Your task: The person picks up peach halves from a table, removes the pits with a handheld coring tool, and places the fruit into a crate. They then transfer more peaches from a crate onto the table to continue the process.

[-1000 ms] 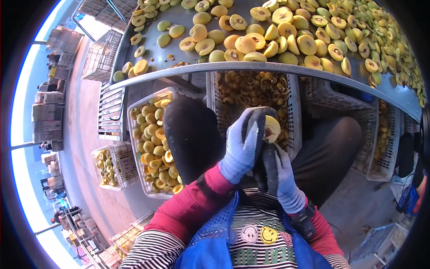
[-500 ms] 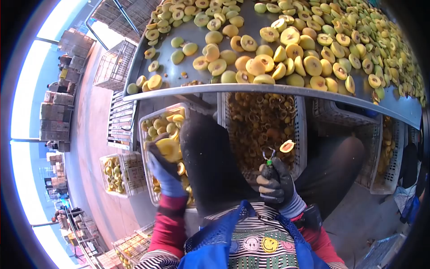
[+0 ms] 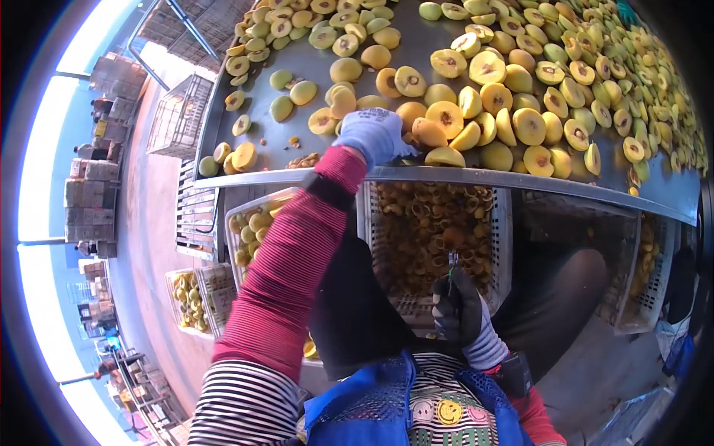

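Note:
My left hand [image 3: 375,135], in a pale glove, reaches over the metal table's front edge into the halved yellow peaches [image 3: 445,119]. Its fingertips are down among the fruit and mostly hidden behind the back of the hand. Low over my lap, my right hand [image 3: 462,311], in a dark-palmed glove, is closed around a small pitting tool [image 3: 453,262]. The tool's metal tip points up toward the table, and a bit of green shows at its handle. Just beyond that tip, a crate [image 3: 501,245] of brown-yellow scraps stands under the table edge.
More peach halves cover the metal table [image 3: 416,52], heaped thickest at the right. A crate of peach halves [image 3: 249,234] sits left of my knee, partly behind my left arm. Farther left stands a smaller crate [image 3: 216,293]. Another crate [image 3: 645,297] is at the right.
My left hand has moved from the left crate, where a yellow peach half was at its fingers, up and right onto the table. The orange-centred piece beside the pitting tool is gone from view.

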Demonstrator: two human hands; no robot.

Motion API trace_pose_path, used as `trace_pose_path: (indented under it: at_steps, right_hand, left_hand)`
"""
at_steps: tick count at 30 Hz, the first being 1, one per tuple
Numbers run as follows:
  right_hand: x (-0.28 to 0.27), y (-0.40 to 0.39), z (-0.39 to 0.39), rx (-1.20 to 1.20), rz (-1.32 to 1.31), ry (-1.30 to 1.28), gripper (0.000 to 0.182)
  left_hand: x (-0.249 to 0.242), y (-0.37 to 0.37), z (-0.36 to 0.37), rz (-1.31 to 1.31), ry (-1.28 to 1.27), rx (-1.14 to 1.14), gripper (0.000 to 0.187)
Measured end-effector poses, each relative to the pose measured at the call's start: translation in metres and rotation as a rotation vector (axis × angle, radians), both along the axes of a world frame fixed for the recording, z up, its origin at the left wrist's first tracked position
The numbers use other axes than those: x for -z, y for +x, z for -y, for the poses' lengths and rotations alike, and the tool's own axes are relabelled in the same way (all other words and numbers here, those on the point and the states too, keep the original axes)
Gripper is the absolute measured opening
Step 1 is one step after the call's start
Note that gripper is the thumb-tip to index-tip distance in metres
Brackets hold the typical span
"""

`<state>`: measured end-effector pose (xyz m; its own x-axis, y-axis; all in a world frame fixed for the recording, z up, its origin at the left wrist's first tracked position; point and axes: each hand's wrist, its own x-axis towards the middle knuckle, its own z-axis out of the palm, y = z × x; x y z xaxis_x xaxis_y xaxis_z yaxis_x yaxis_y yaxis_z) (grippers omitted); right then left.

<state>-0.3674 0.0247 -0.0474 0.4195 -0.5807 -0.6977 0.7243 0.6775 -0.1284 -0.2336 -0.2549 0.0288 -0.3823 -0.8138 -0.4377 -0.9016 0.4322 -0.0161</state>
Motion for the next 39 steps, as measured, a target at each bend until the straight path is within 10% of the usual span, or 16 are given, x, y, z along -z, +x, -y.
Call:
trace_pose_path:
  at_steps: [8,12,20,22,26,28,30,31,39]
  right_hand:
    - [-0.014,-0.010,0.020,0.001,-0.234,-0.006,0.044]
    - [-0.001,-0.001,0.011,0.040,-0.280,-0.003,0.046]
    - [-0.003,-0.015,0.015,0.084,-0.221,-0.029,0.047]
    - [-0.011,-0.022,0.014,0.119,-0.248,-0.025,0.044]
    - [-0.025,-0.022,0.009,0.212,-0.546,-0.284,0.033]
    - [-0.036,-0.023,0.017,0.221,-0.523,-0.387,0.032]
    - [-0.051,-0.020,0.029,0.284,-1.709,-1.377,0.026]
    - [-0.058,-0.017,0.020,0.115,-1.138,-1.027,0.030]
    - [-0.067,-0.011,-0.012,0.069,-1.195,-1.055,0.021]
  left_hand:
    - [0.024,0.010,-0.016,-0.568,0.014,-0.130,0.043]
    - [0.019,-0.013,-0.027,-0.309,-0.301,0.147,0.041]
    - [0.004,-0.035,-0.003,0.105,-0.033,0.325,0.035]
    - [0.003,-0.016,-0.008,0.023,-0.083,0.312,0.032]
    - [0.003,-0.010,-0.073,-1.253,0.180,-0.316,0.032]
    - [-0.009,-0.022,-0.130,-1.246,0.238,-0.352,0.036]
    - [-0.009,-0.030,-0.166,-1.379,0.477,-0.664,0.039]
    - [-0.013,-0.039,-0.180,-1.468,0.395,-0.686,0.043]
    - [-0.015,-0.024,-0.220,-1.505,0.352,-0.677,0.041]
